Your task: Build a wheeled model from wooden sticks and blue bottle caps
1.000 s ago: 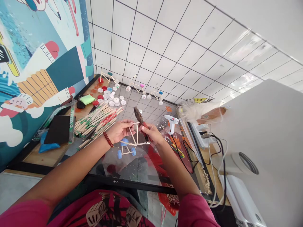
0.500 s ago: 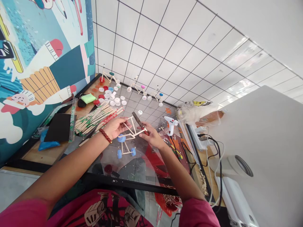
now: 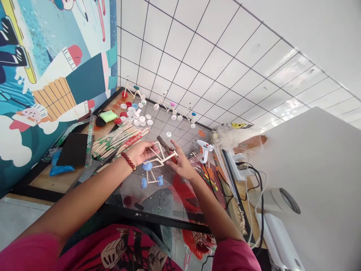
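Light falls bright and diffuse. Glare streaks the tiled wall (image 3: 203,52) above and right of the glue gun (image 3: 204,149); left of it, the glass tabletop (image 3: 184,137) mirrors tile lines and the stick tricycle (image 3: 161,162) looks soft. Wide-angle distortion stretches the edges.

Your work surface is a glossy tabletop (image 3: 172,199) bordered by a black frame (image 3: 169,221). On the left side, locate the spread pile of wooden sticks (image 3: 120,140). Beyond the pile, loose round caps (image 3: 136,122) in white, red and blue lie near a light green item (image 3: 108,116). Three small stick models (image 3: 172,104) stand in a row along the far edge. To your right sits a white glue gun (image 3: 204,148).
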The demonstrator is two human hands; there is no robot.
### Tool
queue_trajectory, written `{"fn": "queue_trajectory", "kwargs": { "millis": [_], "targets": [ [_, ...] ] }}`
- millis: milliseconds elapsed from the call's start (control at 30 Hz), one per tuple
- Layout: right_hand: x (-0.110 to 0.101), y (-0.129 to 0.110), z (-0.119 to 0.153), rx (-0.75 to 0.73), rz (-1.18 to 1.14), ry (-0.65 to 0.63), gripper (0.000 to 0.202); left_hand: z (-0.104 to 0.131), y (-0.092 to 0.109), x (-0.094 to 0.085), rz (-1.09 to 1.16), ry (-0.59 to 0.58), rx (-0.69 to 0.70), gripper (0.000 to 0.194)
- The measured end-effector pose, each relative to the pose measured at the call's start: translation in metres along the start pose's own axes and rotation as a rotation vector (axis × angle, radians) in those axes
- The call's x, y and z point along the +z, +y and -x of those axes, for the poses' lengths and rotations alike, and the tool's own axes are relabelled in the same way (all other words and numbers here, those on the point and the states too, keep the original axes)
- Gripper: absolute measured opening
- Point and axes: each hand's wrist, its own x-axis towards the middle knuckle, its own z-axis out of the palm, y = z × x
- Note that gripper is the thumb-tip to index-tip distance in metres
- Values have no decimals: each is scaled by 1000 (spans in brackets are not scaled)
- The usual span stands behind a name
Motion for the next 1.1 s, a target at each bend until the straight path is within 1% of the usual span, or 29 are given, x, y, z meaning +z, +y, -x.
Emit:
{"fn": "queue_trajectory", "kwargs": {
  "millis": [167, 333, 533, 633, 700, 767, 867, 900, 967, 1033, 1100],
  "targets": [
    [-4, -5, -2, -29, 18, 17, 33, -1, -2, -2, -36, -32, -2, 24],
    [-5, -7, -3, -52, 19, 29, 28, -4, -4, -5, -63, -71, 4, 23],
    [-3, -12, -3, -63, 57, 47, 24, -3, -6, -5, -52, -50, -1, 21],
    [0, -10, -2, -69, 124, 70, 19, -1, -6, -4, -64, -46, 0, 23],
    [2, -7, 0, -45, 182, 95, 16, 0, -6, -3, -84, -55, -1, 23],
    [3, -5, 1, 10, 210, 118, 24, 1, -6, -3, -96, -70, -1, 23],
    [4, -4, 2, 106, 200, 156, 51, -1, -8, -3, -97, -105, 8, 25],
    [3, -5, 2, 131, 211, 151, 57, -2, -9, -4, -97, -116, 9, 25],
    [2, -9, 1, 174, 265, 111, 57, -5, -10, -5, -99, -125, 6, 24],
    [1, -14, -1, 214, 320, 68, 50, -8, -11, -6, -104, -132, -7, 21],
    [1, -17, -2, 242, 339, 62, 47, -10, -12, -8, -117, -160, -17, 17]
  ]
}}
